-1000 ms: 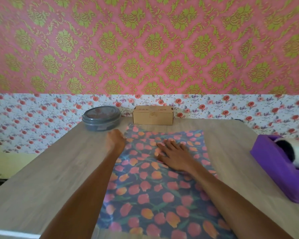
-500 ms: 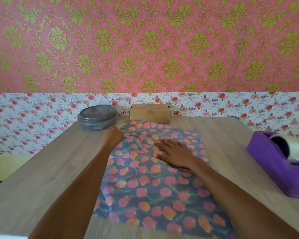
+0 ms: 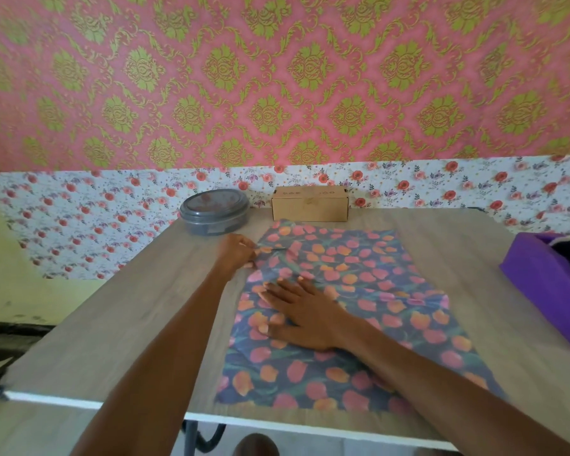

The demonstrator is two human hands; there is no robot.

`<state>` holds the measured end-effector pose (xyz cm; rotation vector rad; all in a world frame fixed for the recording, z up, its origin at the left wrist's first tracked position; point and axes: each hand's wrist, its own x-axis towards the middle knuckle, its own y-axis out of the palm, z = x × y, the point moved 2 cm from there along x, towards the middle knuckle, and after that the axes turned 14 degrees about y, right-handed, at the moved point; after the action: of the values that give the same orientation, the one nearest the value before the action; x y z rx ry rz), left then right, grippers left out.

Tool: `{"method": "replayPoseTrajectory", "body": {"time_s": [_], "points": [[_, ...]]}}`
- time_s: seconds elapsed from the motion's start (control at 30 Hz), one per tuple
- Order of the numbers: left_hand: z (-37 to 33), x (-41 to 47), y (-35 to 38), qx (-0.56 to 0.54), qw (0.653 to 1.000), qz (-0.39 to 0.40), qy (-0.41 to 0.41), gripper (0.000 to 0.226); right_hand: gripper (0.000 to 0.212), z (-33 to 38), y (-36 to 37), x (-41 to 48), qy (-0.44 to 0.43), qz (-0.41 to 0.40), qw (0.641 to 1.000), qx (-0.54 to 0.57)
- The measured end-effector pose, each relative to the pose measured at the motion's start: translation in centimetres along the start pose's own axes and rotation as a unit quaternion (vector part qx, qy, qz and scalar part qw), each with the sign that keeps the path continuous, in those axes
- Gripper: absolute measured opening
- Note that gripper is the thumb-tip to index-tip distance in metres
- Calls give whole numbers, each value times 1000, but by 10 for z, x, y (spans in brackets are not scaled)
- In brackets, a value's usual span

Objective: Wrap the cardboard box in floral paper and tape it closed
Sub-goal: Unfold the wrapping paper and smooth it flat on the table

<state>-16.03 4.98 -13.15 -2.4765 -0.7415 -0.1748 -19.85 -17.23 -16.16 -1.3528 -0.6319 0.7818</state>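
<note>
Left grip (image 3: 236,255) is pinching the floral paper (image 3: 375,281); right grip (image 3: 305,315), spread flat, is pressing it just nearer; cardboard box (image 3: 310,207) is sitting beyond both.

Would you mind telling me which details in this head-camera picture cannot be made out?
Tape dispenser: cut off by the right edge of the head view; its roll barely shows.
Cardboard box: markings on top too small to read.
Grey tin: contents hidden by its lid.
Floral paper: a patch is covered by the right hand and forearm.
</note>
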Motion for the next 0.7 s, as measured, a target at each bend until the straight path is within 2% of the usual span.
{"method": "replayPoseTrajectory", "body": {"time_s": [0.07, 0.23, 0.37, 0.5, 0.67, 0.7], "points": [[3, 7, 0, 34, 999, -25, 11, 22, 95, 0, -1, -1, 5, 7, 1000, -4], [2, 22, 2, 109, 993, -41, 24, 6, 82, 0, 0, 0, -2, -4, 1000, -9], [0, 32, 6, 119, 990, -67, 21, 21, 80, 1, 2, 1, -11, -21, 1000, -2], [-13, 32, 13, 142, 987, -67, 17, 24, 77, 3, 2, 1, -16, -28, 999, 12], [-6, 32, 15, 157, 987, -18, 30, 22, 77, 1, 3, 2, -18, -28, 999, 17], [-4, 29, 14, 167, 985, -9, 32, 28, 76, 2, 2, 2, -23, -29, 999, 26]]}}
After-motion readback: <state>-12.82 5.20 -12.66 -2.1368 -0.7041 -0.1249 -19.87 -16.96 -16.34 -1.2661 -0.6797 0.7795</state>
